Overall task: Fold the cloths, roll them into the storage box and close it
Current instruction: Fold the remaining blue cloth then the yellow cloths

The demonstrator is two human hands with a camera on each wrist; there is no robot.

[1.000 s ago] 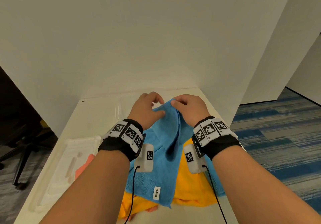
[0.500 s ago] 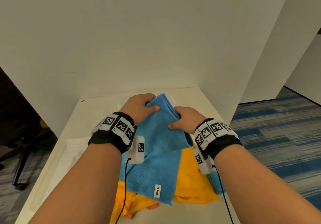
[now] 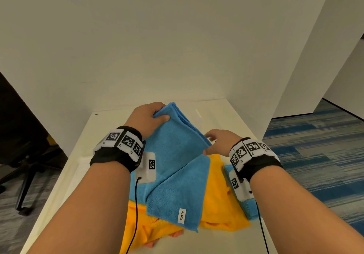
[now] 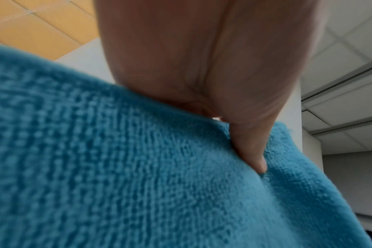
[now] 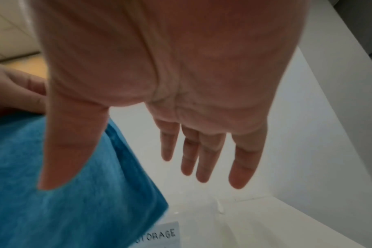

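A folded blue cloth (image 3: 177, 155) hangs in the air in front of me; it also fills the left wrist view (image 4: 138, 184). My left hand (image 3: 157, 115) grips its top far corner, thumb (image 4: 251, 151) pressed on the fabric. My right hand (image 3: 212, 141) hovers at the cloth's right edge, its fingers (image 5: 204, 159) straight and holding nothing, thumb beside the blue cloth (image 5: 64, 193). The clear storage box shows only as its label (image 5: 159, 234) below that hand. An orange cloth (image 3: 216, 194) lies under the blue one.
A second blue cloth (image 3: 248, 208) lies under my right wrist, and a pink cloth (image 3: 177, 234) peeks out below the orange one. The white table (image 3: 226, 119) ends at white walls behind and to the right. An office chair (image 3: 23, 155) stands at the left.
My right hand has let go of the blue cloth and drawn back to the right. My left hand has carried the gripped corner further away, so the cloth hangs longer.
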